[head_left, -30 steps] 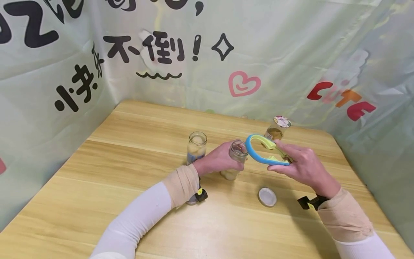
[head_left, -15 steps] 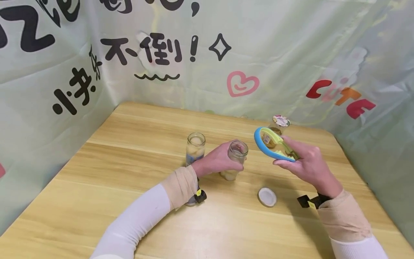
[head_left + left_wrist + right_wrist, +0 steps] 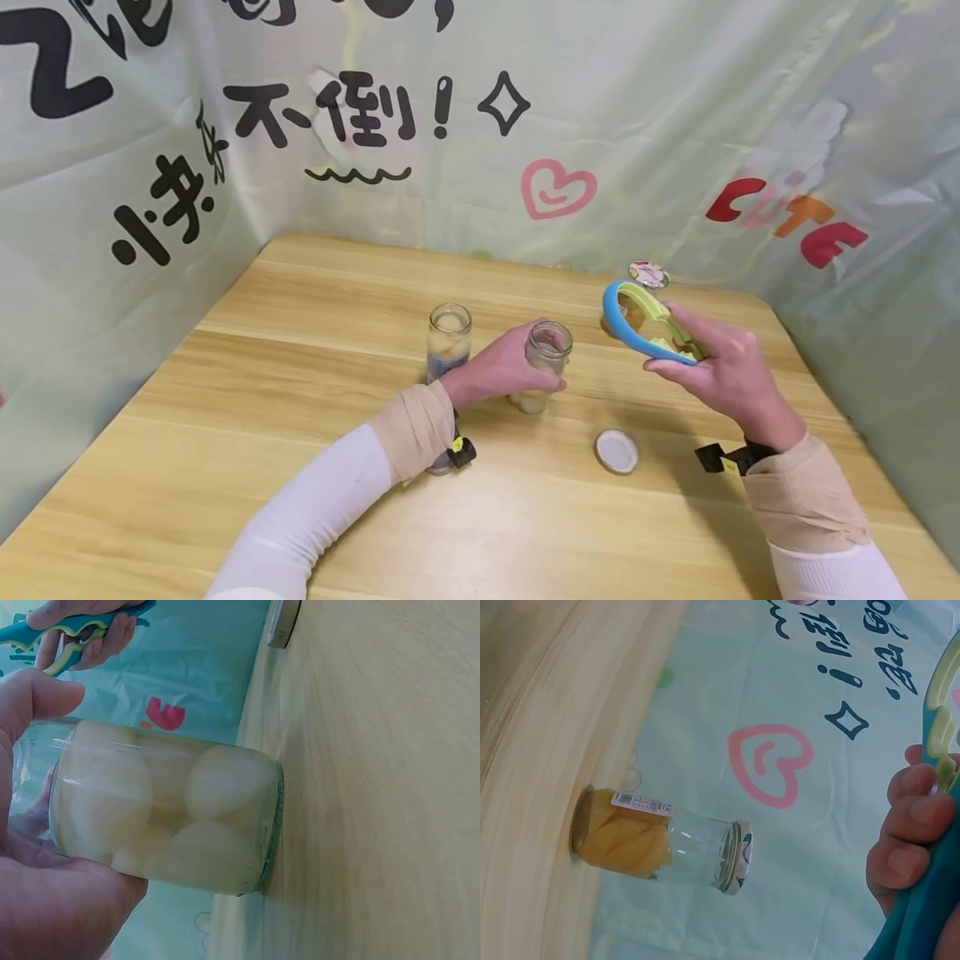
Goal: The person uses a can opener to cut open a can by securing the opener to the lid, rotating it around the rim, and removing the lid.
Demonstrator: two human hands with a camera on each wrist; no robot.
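Note:
My left hand point(image 3: 504, 367) grips an open, lidless glass jar point(image 3: 172, 806) near its upper part. Several pale round pieces in liquid fill most of it, and it stands upright on the wooden table. To the right, my right hand point(image 3: 723, 358) holds a blue and yellow-green jar opener point(image 3: 624, 327) in the air, its looped end pointing left. Below the opener, a metal lid point(image 3: 617, 452) lies on the tabletop with its white inside up. Just left of the left hand stands a second open jar point(image 3: 448, 337) with similar pale pieces, partly hidden by the wrist.
Behind the opener, a closed jar of orange-yellow fruit point(image 3: 630, 832) with a patterned lid stands at the back right. Another round lid point(image 3: 441, 467) shows partly under the left wrist. A printed cloth point(image 3: 450, 208) hangs along the table's back and sides.
My right hand has carried the jar opener right and slightly up, away from the mouth of the gripped jar. The left hand keeps its hold on that jar.

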